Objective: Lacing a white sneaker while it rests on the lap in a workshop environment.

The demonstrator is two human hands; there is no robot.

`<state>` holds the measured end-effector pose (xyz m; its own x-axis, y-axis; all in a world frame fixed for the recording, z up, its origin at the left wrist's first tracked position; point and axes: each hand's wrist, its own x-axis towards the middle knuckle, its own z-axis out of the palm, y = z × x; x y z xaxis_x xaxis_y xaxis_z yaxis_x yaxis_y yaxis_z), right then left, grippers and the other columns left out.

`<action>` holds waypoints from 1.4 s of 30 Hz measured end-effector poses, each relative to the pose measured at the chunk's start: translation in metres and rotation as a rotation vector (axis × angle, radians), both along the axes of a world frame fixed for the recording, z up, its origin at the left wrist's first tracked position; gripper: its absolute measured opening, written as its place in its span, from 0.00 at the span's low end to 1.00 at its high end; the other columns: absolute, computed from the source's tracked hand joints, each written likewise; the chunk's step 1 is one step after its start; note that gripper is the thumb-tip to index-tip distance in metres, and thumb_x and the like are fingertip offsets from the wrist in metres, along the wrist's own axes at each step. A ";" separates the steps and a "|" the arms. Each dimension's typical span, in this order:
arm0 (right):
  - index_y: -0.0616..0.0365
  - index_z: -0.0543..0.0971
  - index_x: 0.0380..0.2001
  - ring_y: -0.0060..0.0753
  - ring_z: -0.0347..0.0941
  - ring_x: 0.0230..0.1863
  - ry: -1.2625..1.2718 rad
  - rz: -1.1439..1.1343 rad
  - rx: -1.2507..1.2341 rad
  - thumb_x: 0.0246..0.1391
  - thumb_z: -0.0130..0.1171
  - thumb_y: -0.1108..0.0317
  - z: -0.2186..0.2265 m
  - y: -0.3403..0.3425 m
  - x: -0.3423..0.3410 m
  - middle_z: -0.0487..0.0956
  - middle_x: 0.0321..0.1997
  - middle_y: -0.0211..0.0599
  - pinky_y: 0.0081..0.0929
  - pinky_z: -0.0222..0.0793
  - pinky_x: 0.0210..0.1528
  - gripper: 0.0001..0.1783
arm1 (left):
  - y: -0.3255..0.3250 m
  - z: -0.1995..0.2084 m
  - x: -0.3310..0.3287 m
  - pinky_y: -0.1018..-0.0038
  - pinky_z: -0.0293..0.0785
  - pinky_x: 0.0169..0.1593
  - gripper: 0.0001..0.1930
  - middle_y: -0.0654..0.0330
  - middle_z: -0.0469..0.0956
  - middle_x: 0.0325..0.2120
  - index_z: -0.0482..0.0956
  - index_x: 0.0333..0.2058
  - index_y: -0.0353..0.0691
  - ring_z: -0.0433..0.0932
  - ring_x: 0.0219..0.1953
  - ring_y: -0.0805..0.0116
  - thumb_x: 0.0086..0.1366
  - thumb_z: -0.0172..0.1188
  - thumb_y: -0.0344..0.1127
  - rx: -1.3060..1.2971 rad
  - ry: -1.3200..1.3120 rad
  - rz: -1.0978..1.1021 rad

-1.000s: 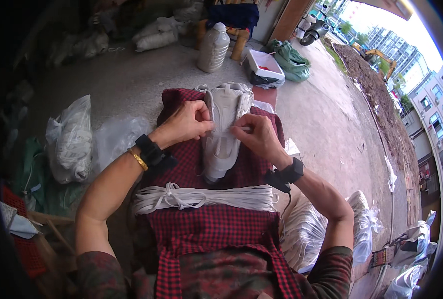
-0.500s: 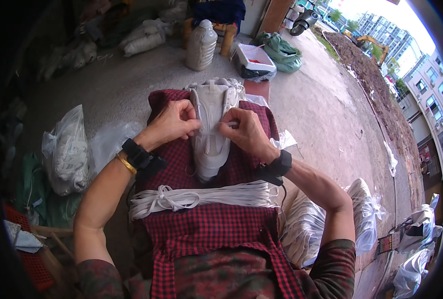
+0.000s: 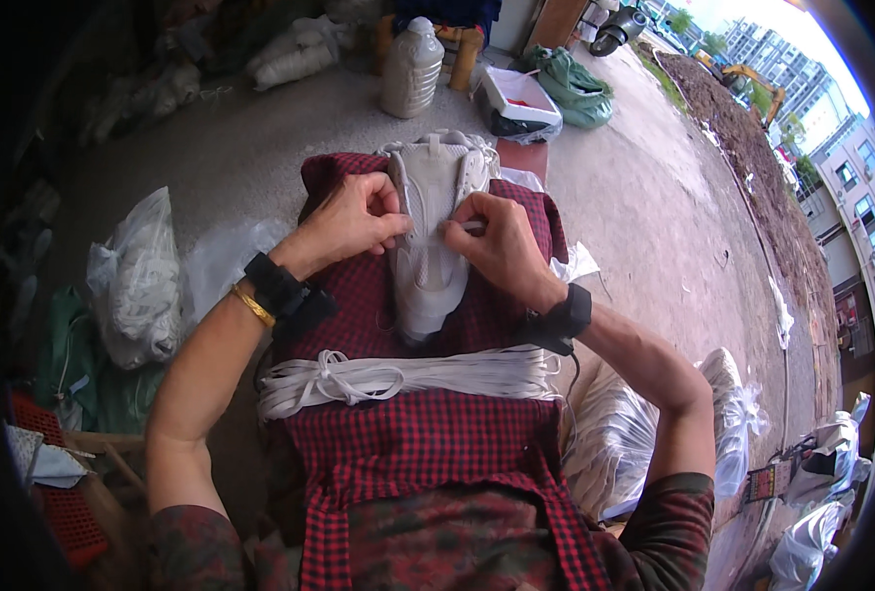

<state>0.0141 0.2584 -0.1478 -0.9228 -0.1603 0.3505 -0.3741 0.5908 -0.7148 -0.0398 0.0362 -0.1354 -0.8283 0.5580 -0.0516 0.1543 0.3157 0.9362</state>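
Bare concrete floor (image 3: 654,212) stretches around the seated person, running past the white shoe (image 3: 426,295) toward churned earth and an excavator (image 3: 756,87) far beyond it on the right. From where I stand, the shoe rests on a red-and-black checked apron (image 3: 437,448) over the person's lap, its toe pointing back at the wearer.

At the shoe's left edge, the left hand (image 3: 364,219) has thumb and forefinger drawn narrowly together; I cannot tell whether anything sits between them. On the shoe's right side, the right hand (image 3: 502,241) is curled tight, pinching a white strip (image 3: 474,227) that shows at its fingers.

Closer to the wearer than the shoe, a tied bundle of white laces (image 3: 457,375) lies across the lap. Past the shoe's far end stand a ribbed plastic jug (image 3: 412,77) and, to the jug's right, a white box (image 3: 519,97) beside a green bag (image 3: 577,91). Well left of the shoe sits a clear plastic bag (image 3: 145,286) with white contents.
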 end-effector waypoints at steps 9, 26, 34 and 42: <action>0.67 0.80 0.34 0.18 0.69 0.25 -0.131 0.215 -0.197 0.57 0.61 0.64 -0.003 0.011 -0.004 0.78 0.24 0.32 0.23 0.66 0.27 0.13 | 0.005 0.006 0.001 0.82 0.76 0.28 0.11 0.63 0.77 0.23 0.68 0.28 0.39 0.77 0.24 0.78 0.62 0.64 0.31 -0.063 0.029 0.032; 0.66 0.79 0.24 0.46 0.78 0.22 0.168 0.021 0.275 0.50 0.59 0.70 0.017 -0.022 0.003 0.77 0.19 0.50 0.39 0.71 0.28 0.08 | 0.005 -0.004 0.003 0.75 0.77 0.27 0.10 0.59 0.78 0.21 0.71 0.29 0.34 0.79 0.23 0.73 0.60 0.63 0.33 -0.072 0.175 0.072; 0.63 0.79 0.25 0.44 0.77 0.22 0.150 0.066 0.269 0.45 0.61 0.70 0.014 0.001 -0.009 0.78 0.20 0.46 0.35 0.70 0.26 0.06 | 0.009 0.003 0.025 0.77 0.74 0.29 0.08 0.61 0.77 0.23 0.76 0.33 0.34 0.77 0.25 0.75 0.57 0.66 0.28 -0.072 0.574 0.042; 0.61 0.80 0.24 0.43 0.75 0.20 0.125 0.136 0.163 0.44 0.62 0.68 0.010 0.004 -0.005 0.76 0.19 0.45 0.35 0.69 0.26 0.07 | 0.021 0.005 0.034 0.60 0.69 0.33 0.05 0.51 0.70 0.27 0.72 0.27 0.34 0.73 0.29 0.51 0.55 0.61 0.26 -0.250 0.939 0.004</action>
<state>0.0090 0.2628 -0.1383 -0.8399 -0.3440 0.4199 -0.5378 0.6324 -0.5576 -0.0055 0.0568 -0.1300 -0.5944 0.6182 0.5143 0.8030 0.4910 0.3379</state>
